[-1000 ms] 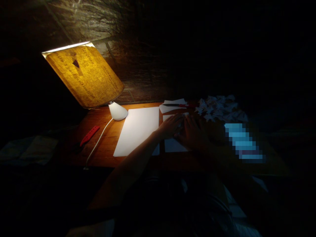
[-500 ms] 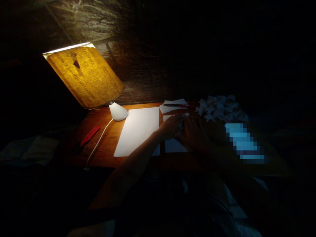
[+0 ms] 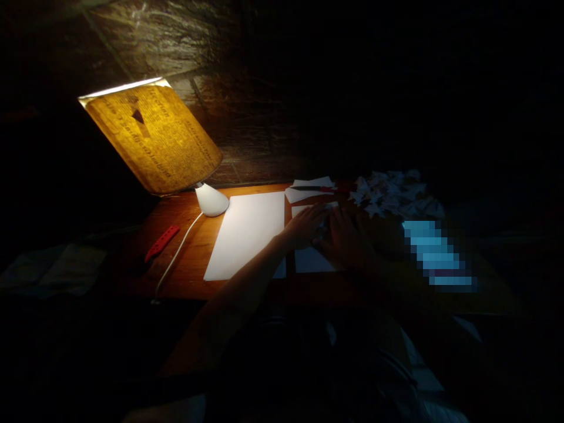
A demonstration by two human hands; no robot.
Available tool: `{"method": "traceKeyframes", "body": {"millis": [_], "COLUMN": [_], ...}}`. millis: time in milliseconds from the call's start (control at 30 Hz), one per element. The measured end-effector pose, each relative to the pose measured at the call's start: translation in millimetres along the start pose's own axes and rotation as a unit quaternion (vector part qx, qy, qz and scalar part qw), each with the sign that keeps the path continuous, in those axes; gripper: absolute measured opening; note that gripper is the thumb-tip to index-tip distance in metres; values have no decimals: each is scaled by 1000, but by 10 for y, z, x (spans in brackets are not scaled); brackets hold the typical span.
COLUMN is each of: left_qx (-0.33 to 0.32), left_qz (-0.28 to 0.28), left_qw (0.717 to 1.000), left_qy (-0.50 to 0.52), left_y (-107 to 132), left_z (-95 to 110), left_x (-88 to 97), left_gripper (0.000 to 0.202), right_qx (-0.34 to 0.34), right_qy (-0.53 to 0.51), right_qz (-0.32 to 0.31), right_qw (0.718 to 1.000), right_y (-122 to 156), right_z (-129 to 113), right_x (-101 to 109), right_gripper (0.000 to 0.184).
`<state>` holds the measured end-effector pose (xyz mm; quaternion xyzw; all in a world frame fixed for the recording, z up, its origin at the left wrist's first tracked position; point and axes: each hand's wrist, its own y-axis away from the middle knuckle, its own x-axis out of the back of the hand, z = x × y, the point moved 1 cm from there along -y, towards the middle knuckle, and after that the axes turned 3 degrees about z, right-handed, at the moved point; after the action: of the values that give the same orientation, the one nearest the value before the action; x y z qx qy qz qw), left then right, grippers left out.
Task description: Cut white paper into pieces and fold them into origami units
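Observation:
Over a white paper sheet (image 3: 317,262) in the middle of the table, my left hand (image 3: 305,227) lies with its fingers stretched out to the right. My right hand (image 3: 346,236) rests close beside it, fingers extended and pointing away from me. Between the hands a small pale bit, perhaps folded paper (image 3: 324,225), shows in part; the fingers and the dark hide most of it. Just left, under my left forearm, is a larger white sheet (image 3: 253,232). Behind my hands a red-and-dark cutting tool (image 3: 315,188) lies on small white paper pieces (image 3: 304,196).
A lamp with a printed yellow shade (image 3: 154,138) and white base (image 3: 212,201) stands at the left, its cord (image 3: 178,252) crossing the wooden table. Nearby lies a red-handled tool (image 3: 162,242). At the right are a pile of folded papers (image 3: 394,194) and a blurred-out lit screen (image 3: 438,254).
The whole view has shifted very slightly. My hands stay over the same sheet, with barely any movement of the fingers.

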<state>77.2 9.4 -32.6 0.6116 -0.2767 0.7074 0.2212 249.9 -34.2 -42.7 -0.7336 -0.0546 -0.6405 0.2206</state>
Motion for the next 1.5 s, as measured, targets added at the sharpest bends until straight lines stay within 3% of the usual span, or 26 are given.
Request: {"method": "traceKeyframes", "body": {"millis": [467, 700, 1000, 1233, 1500], "left_qx": [-1, 76, 129, 26, 45], "left_qz": [23, 2, 26, 42, 0], "left_qw": [1000, 992, 989, 998, 999], "left_qy": [-11, -96, -67, -29, -15], "left_y": [-25, -171, -270, -289, -283], "left_z": [16, 214, 272, 149, 168], "left_x": [1, 88, 97, -27, -1], "left_gripper": [57, 52, 48, 59, 63], "right_qx": [8, -1, -7, -7, -13], "right_qy": [-36, -49, -67, -72, -54], "right_qz": [3, -3, -19, -11, -6], "right_qw": [999, 999, 998, 997, 998], "right_y": [35, 48, 13, 11, 27], "right_z": [50, 23, -19, -1, -10], "right_x": [24, 83, 235, 150, 116], "right_gripper": [99, 100, 106, 113, 108]}}
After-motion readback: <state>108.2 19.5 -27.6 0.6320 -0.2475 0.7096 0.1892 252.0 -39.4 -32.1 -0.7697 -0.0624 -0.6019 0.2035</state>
